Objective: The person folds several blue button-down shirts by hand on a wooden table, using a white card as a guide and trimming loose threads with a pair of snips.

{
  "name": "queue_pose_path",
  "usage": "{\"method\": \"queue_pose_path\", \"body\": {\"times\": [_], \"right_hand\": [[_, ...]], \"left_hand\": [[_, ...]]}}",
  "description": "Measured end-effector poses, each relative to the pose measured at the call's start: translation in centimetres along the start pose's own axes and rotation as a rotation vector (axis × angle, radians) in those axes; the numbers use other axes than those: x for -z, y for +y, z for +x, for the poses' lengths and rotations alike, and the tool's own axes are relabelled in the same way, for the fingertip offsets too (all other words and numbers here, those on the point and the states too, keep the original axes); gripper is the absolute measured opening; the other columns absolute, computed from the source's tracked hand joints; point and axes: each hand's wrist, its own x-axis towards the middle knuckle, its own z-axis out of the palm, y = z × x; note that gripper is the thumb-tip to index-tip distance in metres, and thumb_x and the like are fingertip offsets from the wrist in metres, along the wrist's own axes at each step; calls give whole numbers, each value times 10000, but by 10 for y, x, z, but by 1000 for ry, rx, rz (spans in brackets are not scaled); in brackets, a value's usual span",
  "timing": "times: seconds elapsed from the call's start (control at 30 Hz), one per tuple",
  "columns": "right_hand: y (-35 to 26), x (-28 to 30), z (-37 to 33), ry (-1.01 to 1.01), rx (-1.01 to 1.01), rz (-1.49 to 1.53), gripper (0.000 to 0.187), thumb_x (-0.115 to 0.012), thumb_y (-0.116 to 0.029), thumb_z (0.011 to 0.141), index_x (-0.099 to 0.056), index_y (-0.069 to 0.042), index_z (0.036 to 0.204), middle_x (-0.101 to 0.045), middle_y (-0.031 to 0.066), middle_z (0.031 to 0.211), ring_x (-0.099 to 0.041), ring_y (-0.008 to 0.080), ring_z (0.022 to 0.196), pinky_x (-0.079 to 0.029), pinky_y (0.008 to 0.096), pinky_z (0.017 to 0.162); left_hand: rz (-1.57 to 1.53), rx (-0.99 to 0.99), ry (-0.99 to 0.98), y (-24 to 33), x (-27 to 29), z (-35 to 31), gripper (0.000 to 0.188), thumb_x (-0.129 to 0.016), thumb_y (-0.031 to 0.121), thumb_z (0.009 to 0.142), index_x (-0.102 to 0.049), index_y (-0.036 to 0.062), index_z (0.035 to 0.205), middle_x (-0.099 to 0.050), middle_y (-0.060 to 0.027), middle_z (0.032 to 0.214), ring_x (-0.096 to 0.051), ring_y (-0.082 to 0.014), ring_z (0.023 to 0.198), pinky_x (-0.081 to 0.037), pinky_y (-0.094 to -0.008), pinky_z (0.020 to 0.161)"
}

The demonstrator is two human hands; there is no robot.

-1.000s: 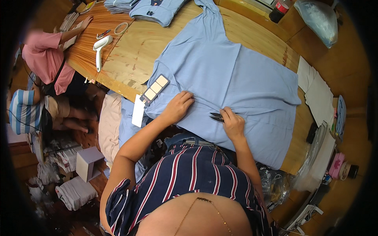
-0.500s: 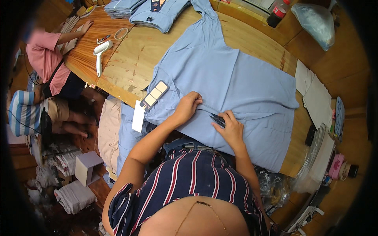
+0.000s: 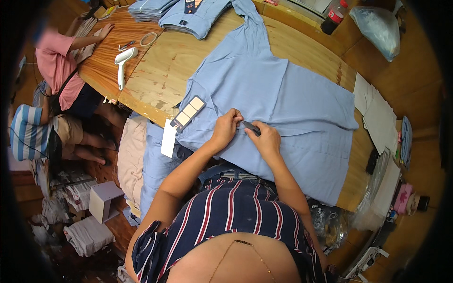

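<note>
A light blue long-sleeved shirt (image 3: 302, 89) is spread over the table in front of me, one sleeve reaching to the far side. My left hand (image 3: 226, 127) is closed in a pinch at the shirt's front, with a bit of its cloth seemingly between thumb and finger. Dark thread snips (image 3: 251, 128) are gripped in my right hand (image 3: 267, 140), their tip pointing left, close to the left fingertips. By the collar end, a dark hang tag (image 3: 189, 113) with pale panels and a blank white tag (image 3: 168, 138) lie at the table's near left edge.
On the wooden table (image 3: 155, 70) lie a white lint roller (image 3: 123, 66), a tape ring (image 3: 148, 39) and folded blue shirts (image 3: 188, 21). A dark drink bottle (image 3: 334, 19) stands far right; papers (image 3: 375, 111) are at right. Another person in pink (image 3: 59, 61) works at left.
My right hand has moved left and slightly up, bringing the thread snips beside my left fingertips. My left hand stays nearly in place on the shirt.
</note>
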Motion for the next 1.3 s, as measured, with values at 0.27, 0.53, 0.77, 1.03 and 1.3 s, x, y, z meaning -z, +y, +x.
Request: {"method": "queue_pose_path", "body": {"times": [0.27,0.53,0.77,1.03,1.3], "right_hand": [[1,-5,5,11,102,-55,250,-628,-306,694,-617,-82,804,-615,90,748,-579,297,674,-434,392,576],[53,46,8,295,20,312,254,-695,-241,661,-582,-46,778,-572,54,642,-513,133,560,-413,274,522],[174,151,-25,476,-245,-163,124,-605,-126,725,-616,-64,831,-572,64,734,-540,218,642,-415,302,583],[204,141,-9,347,-110,-209,165,-598,-60,704,-612,-80,867,-576,37,866,-551,231,784,-427,316,658],[200,157,-41,687,-131,-84,126,-591,-51,709,-606,-48,834,-566,54,789,-560,222,728,-434,288,644]], "left_hand": [[-9,-51,17,-2,-1,0,91,-481,60,823,-480,-20,778,-532,-122,624,-524,-199,514,-416,-286,495],[142,-214,67,34,27,-13,28,-494,9,762,-476,-11,754,-479,-135,685,-489,-287,644,-401,-324,584],[570,43,-959,69,85,-56,123,-532,133,760,-558,17,791,-540,-142,699,-530,-313,704,-414,-376,646],[539,-518,-263,50,-32,-13,301,-602,64,650,-525,62,941,-494,-102,907,-475,-282,832,-406,-364,684],[461,-539,-142,45,-57,-3,174,-582,20,656,-572,49,827,-508,-103,777,-485,-273,755,-404,-357,652]]}}
